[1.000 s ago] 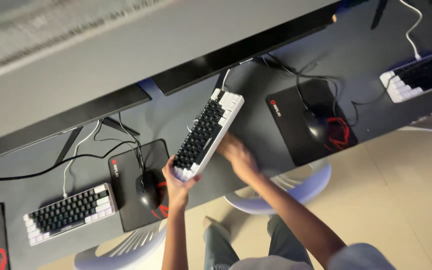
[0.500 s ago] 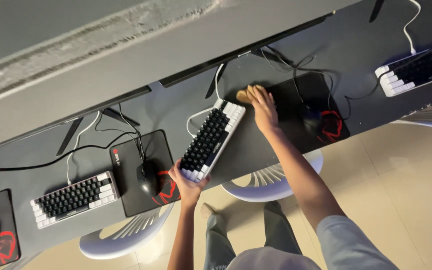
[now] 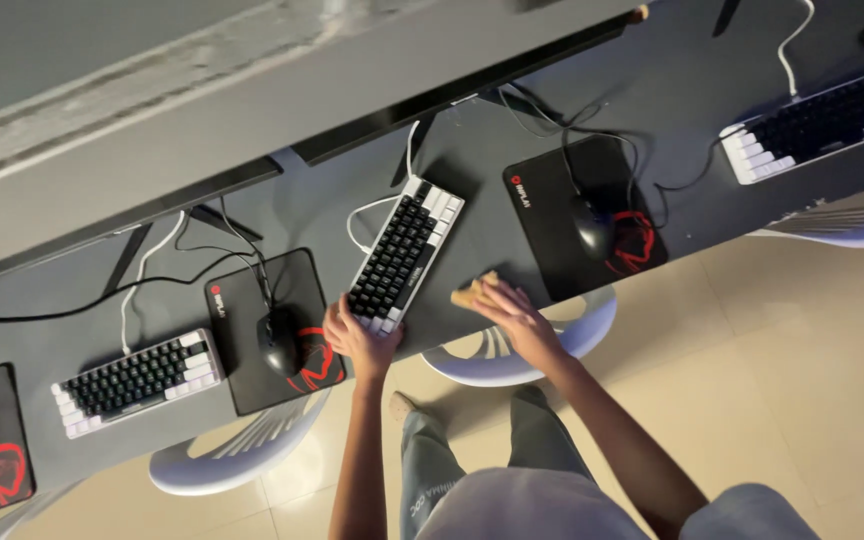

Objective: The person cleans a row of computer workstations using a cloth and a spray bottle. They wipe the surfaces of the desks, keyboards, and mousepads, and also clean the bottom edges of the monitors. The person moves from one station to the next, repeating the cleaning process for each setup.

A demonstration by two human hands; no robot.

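Keyboard with black keys and white edge keys lies turned nearly lengthwise on the dark grey desk, its white cable curling behind it. The left hand grips its near end, fingers curled around the corner. The right hand lies flat with fingers spread, pressing a small tan cloth onto the desk just right of the keyboard. Black mouse pads with red marks flank this spot, each carrying a black mouse. Another keyboard sits to the left, a third far right. White plastic chairs are tucked under the desk edge, over a beige tiled floor. Dark monitors line the back.
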